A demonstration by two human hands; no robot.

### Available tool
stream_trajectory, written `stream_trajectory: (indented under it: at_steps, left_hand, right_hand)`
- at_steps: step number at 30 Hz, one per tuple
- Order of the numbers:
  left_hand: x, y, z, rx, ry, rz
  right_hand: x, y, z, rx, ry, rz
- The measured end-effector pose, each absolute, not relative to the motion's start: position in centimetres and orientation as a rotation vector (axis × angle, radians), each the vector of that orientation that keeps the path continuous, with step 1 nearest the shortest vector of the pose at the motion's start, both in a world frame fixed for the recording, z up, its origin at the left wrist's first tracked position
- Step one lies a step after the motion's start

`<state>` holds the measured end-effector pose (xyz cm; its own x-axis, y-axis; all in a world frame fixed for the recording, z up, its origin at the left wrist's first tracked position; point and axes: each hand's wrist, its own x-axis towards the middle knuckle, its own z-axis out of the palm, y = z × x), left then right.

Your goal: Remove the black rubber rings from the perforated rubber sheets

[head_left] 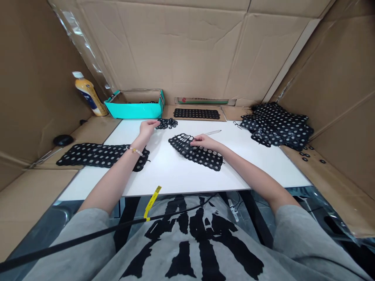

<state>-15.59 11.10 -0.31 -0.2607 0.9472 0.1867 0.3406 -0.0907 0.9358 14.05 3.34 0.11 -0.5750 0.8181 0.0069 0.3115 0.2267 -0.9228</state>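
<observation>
My left hand reaches to a small pile of black rings on the white board. Its thumb and fingers are pinched together at the pile's left edge; whatever is between them is too small to make out. My right hand grips the upper edge of a black sheet with rows of round holes, which lies slanted on the board. Several holes by the fingers look stretched into long ovals. Under my left forearm lies another holed black sheet.
A white pen-like stick lies behind my right hand. At the back are a turquoise-sided box, a bottle and a holed strip. Holed sheets are heaped at right, near loose rings. Cardboard walls surround the board.
</observation>
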Motion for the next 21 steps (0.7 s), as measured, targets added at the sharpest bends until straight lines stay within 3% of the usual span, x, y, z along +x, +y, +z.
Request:
stream_trajectory:
  at_steps: [11, 18, 21]
  left_hand:
    - [-15.6, 11.2, -0.4, 1.564, 1.473, 1.266]
    - [-10.2, 5.9, 2.7, 2.176, 1.082, 0.705]
    - [-8.5, 4.4, 2.6, 2.179, 1.044, 0.635]
  right_hand:
    - [13.9, 3.5, -0.5, -1.048, -1.986, 1.302]
    - [13.4, 3.6, -1.0, -1.03, -1.922, 1.276]
    - [13.3, 3.6, -1.0, -0.947, -1.93, 1.296]
